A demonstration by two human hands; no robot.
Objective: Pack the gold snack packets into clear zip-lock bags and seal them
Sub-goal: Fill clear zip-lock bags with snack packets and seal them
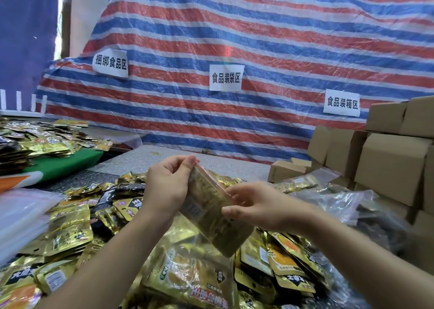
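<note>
**Filled zip-lock bag held up between both hands**

You held a clear zip-lock bag stuffed with gold snack packets (212, 211) up above the table, tilted so its strip-edged mouth pointed up and away from you. Your left hand (168, 184) was clamped on the bag's upper end, thumb and fingers pinched together on the top corner of the seal strip. Your right hand (256, 206) gripped the bag's right edge lower down, thumb on the near face and fingers (234, 192) curled over the strip. Whether the seal was fully pressed closed could not be told, since the bag was blurred.

Beneath your forearms lay a loose heap of shiny gold foil snack packets (70, 231), covering the speckled grey tabletop (145, 158) almost to the near edge. One flat packed clear bag of gold packets (187, 278) lay just below the one you held. To your left sat a stack of empty clear plastic bags (21, 212), and further left, on a green cloth (61, 163), was another pile of gold packets (42, 139).

To your right stood stacked brown cardboard boxes (389, 163), with crumpled clear bags of darker packets (347, 200) in front of them. Behind everything hung a red, white and blue striped tarpaulin (258, 38) carrying three white paper signs (226, 77) with black characters.
</note>
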